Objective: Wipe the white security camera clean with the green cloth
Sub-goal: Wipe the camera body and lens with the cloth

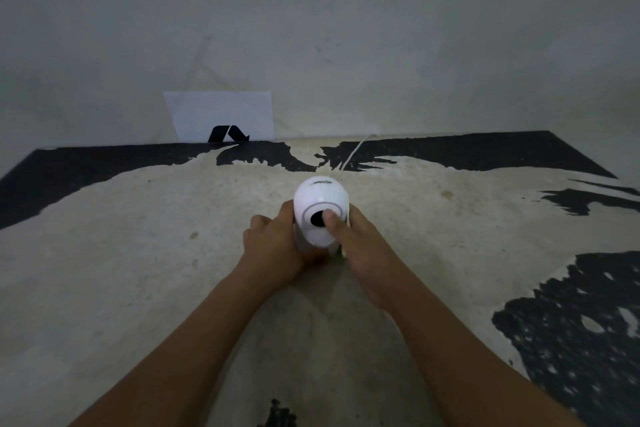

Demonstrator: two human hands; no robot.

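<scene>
The white security camera (319,198) is a rounded egg-shaped unit with a dark lens facing me, standing at the middle of the worn table (138,253). My left hand (273,250) wraps around its left side and base. My right hand (360,253) grips its right side, thumb resting over the lens. A thin sliver of something pale green shows under my right hand at the camera's base; the green cloth is otherwise hidden. A white cable (353,151) runs from behind the camera to the wall.
The tabletop has peeling black patches along the far edge (485,149) and at the right (571,340). A white sheet of paper with a black logo (221,118) leans against the wall at the back left.
</scene>
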